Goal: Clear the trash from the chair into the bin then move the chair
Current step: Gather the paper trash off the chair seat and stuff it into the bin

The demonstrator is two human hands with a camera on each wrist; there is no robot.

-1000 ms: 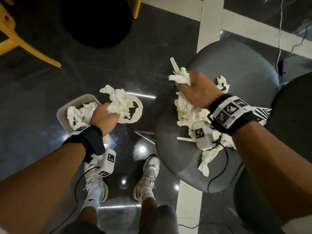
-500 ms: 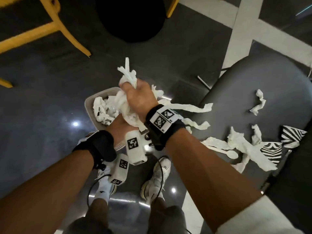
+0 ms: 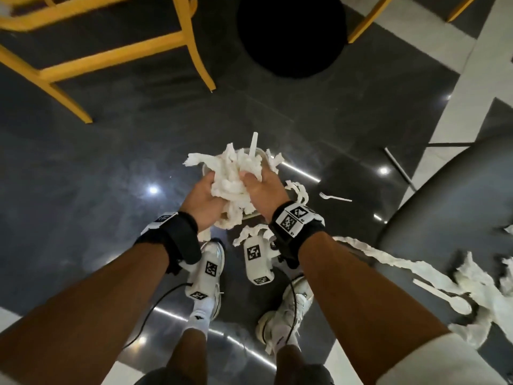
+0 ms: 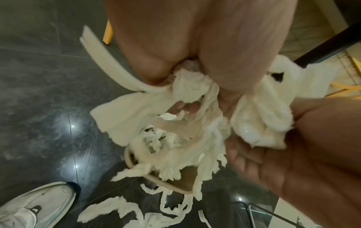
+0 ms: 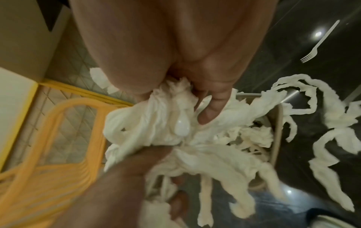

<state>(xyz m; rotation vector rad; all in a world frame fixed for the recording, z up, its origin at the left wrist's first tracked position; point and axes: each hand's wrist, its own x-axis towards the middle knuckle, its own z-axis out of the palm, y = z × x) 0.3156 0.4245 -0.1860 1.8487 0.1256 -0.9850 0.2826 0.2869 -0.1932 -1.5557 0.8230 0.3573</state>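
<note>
Both hands hold one wad of white shredded paper [image 3: 233, 176] just above the beige bin [image 3: 251, 215], which is mostly hidden under it. My left hand [image 3: 204, 198] grips the wad's left side and my right hand [image 3: 266, 190] its right side. In the left wrist view the fingers [image 4: 156, 64] pinch paper over the bin rim [image 4: 156, 179]. The right wrist view shows a white plastic spoon [image 5: 182, 125] caught in the wad. The grey chair [image 3: 444, 204] on the right holds paper strips [image 3: 472, 279] and a white spoon [image 3: 444, 297].
A white plastic fork [image 3: 334, 197] and loose paper strips [image 3: 299, 193] lie on the dark floor beside the bin. A yellow chair [image 3: 111, 51] stands at the far left and a black round base [image 3: 291, 34] beyond. My feet are just behind the bin.
My right hand carried its paper from the chair over to the bin and met the left hand there. A long strip now trails off the chair, and a fork shows on the floor.
</note>
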